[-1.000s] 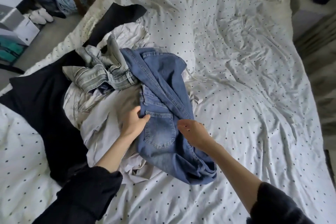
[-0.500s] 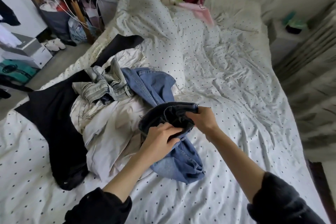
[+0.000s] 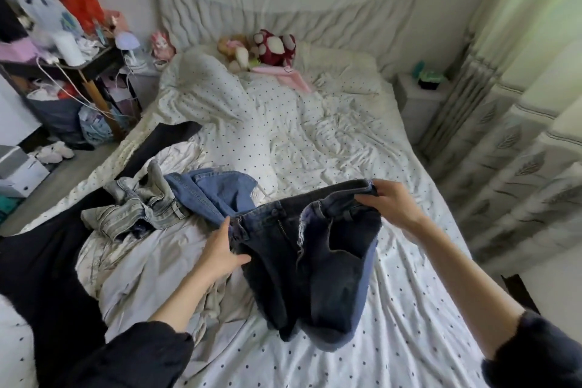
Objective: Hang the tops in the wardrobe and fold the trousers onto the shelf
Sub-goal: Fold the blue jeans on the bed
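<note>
**Dark jeans, held by the waistband over the bed**

While both hands lift it, the dark jeans (image 3: 315, 261) hang folded, heavy indigo denim with a paler blue inside face, fly zip and button showing at the front. Left hand (image 3: 220, 252): thumb and fingers pinch the waistband's left end. Right hand (image 3: 390, 201): fingers curled over the waistband's right end, gripping it. Legs droop in a thick bundle clear of the bed (image 3: 362, 142).

Pile, left of the jeans, lying on the bed:
- blue jeans (image 3: 217, 192), mid-wash denim, crumpled, just behind the left hand
- grey jeans (image 3: 135, 211), faded and streaky, bunched in a knot, touching the blue pair
- pale top (image 3: 141, 268), thin creased cloth, spread beneath both
- black garment (image 3: 37, 261), matte, long, running along the bed's left edge

Bedding: white cotton with small dark dots, rumpled. Soft toys (image 3: 267, 47) sit at the padded headboard
</note>
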`<state>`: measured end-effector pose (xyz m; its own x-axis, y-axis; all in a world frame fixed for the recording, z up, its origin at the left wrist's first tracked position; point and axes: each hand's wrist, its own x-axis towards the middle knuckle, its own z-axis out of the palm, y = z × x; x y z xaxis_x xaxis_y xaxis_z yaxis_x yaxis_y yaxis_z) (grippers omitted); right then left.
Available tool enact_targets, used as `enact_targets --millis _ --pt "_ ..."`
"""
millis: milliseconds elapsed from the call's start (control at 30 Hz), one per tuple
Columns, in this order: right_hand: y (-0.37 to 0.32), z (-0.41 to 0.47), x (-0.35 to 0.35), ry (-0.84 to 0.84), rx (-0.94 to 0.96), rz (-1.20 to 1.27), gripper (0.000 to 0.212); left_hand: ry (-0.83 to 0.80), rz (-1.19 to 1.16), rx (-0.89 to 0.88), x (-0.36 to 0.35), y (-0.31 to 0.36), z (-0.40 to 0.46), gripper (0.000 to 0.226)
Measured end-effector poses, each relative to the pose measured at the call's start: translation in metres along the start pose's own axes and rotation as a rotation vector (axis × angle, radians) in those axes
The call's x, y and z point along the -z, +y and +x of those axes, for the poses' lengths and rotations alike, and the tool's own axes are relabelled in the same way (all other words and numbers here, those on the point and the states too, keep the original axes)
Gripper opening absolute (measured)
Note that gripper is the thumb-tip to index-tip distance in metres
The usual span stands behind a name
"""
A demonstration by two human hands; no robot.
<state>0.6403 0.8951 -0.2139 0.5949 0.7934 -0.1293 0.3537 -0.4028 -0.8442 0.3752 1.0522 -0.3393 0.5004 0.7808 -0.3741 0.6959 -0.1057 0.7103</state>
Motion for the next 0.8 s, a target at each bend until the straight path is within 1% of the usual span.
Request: enact_targets --millis 67,100,133,167,200,233,300,367,433,467,533,700,800 --pt "-0.003 -0.004 0.023 0.003 0.048 -0.006 0.005 -0.071 -0.258 0.099 -0.002 0.017 0.003 0.108" --pt "-0.003 -0.006 0.035 0.030 0.075 -0.008 0.008 -0.120 -0.416 0.147 -0.004 0.028 0.004 0.102" --pt "-0.003 -0.008 0.045 0.055 0.097 -0.001 0.008 -0.174 -0.562 0.191 -0.006 0.035 0.006 0.089" --pt "-0.002 -0.010 0.054 0.083 0.110 0.011 0.008 -0.223 -0.659 0.213 -0.008 0.042 0.007 0.071" --pt "0.000 -0.013 0.062 0.116 0.117 0.029 0.007 -0.241 -0.685 0.207 -0.011 0.050 0.008 0.053" --pt "0.002 -0.014 0.069 0.149 0.122 0.043 0.007 -0.228 -0.674 0.186 -0.014 0.056 0.010 0.039" --pt "0.006 -0.018 0.083 0.216 0.116 0.085 0.008 -0.153 -0.641 0.106 -0.014 0.075 0.011 0.018" --pt "0.007 -0.021 0.098 0.293 0.111 0.162 0.012 -0.038 -0.551 -0.030 -0.006 0.103 0.012 0.009" --pt "0.002 -0.020 0.113 0.376 0.119 0.238 0.015 0.080 -0.449 -0.179 0.007 0.136 0.014 0.014" --pt "-0.004 -0.017 0.121 0.423 0.124 0.264 0.016 0.133 -0.421 -0.254 0.015 0.154 0.016 0.018" --pt "-0.022 -0.013 0.138 0.503 0.160 0.313 0.018 0.238 -0.397 -0.381 0.034 0.192 0.019 0.018" --pt "-0.081 -0.001 0.174 0.618 0.285 0.442 0.022 0.469 -0.375 -0.593 0.098 0.282 0.025 0.020" --pt "-0.117 0.008 0.198 0.667 0.341 0.443 0.015 0.550 -0.384 -0.695 0.139 0.332 0.013 0.014"
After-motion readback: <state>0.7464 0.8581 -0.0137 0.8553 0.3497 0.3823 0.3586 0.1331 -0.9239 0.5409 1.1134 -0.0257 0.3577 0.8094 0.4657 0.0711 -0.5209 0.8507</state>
